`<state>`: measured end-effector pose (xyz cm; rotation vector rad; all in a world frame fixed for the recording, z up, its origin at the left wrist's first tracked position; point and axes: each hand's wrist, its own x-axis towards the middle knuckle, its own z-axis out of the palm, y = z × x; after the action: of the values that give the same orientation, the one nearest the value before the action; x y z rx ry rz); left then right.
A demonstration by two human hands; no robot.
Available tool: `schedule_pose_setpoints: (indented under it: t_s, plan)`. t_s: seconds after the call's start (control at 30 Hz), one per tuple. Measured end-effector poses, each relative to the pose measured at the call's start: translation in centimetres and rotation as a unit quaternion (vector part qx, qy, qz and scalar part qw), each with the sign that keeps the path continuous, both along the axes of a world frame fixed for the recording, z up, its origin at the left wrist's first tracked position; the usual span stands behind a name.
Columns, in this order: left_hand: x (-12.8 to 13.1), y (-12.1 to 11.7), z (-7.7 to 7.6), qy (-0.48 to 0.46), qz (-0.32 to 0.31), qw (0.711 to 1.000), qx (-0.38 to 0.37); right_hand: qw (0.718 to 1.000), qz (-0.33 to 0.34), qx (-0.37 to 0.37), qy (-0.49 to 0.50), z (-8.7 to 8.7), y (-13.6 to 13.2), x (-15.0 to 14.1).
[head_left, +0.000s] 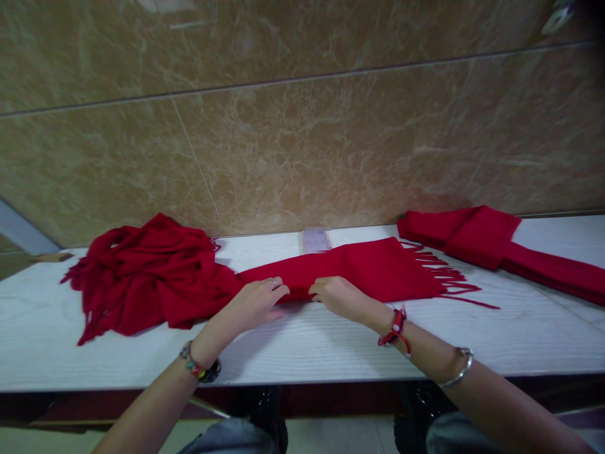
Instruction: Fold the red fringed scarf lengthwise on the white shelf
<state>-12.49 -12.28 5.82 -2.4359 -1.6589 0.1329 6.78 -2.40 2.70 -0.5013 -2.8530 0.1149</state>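
A red fringed scarf lies lengthwise on the white tabletop, flat on its right part with the fringe spread to the right. Both hands are at its near edge, a short gap apart. My left hand bends its fingers over the cloth and grips the edge, the thumb low. My right hand pinches the same edge, fingertips closed on the fabric. To the left, the cloth runs up to a crumpled heap of red fabric; where one ends and the other starts cannot be made out.
Another red scarf, folded into a narrow band and crossed over, lies at the right by the wall. A small pale packet or card sits behind the middle scarf. A brown marbled tile wall closes off the table's back edge.
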Motion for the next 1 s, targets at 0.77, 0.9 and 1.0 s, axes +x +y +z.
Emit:
schedule_pose_setpoints:
  t_s: [0.77, 0.9, 1.0]
  plan:
    - [-0.5, 0.9, 0.2, -0.029, -0.02, 0.999, -0.033, 0.998, 0.04, 0.034, 0.039, -0.5, -0.2, -1.7]
    - [-0.2, 1.1, -0.1, -0.043, -0.024, 0.999, -0.012, 0.998, 0.033, 0.026, 0.04, -0.7, -0.1, -1.6]
    - [-0.4, 1.3, -0.3, -0.06, -0.023, 0.998, -0.009, 0.999, 0.028, 0.019, 0.036, -0.9, 0.0, -1.6]
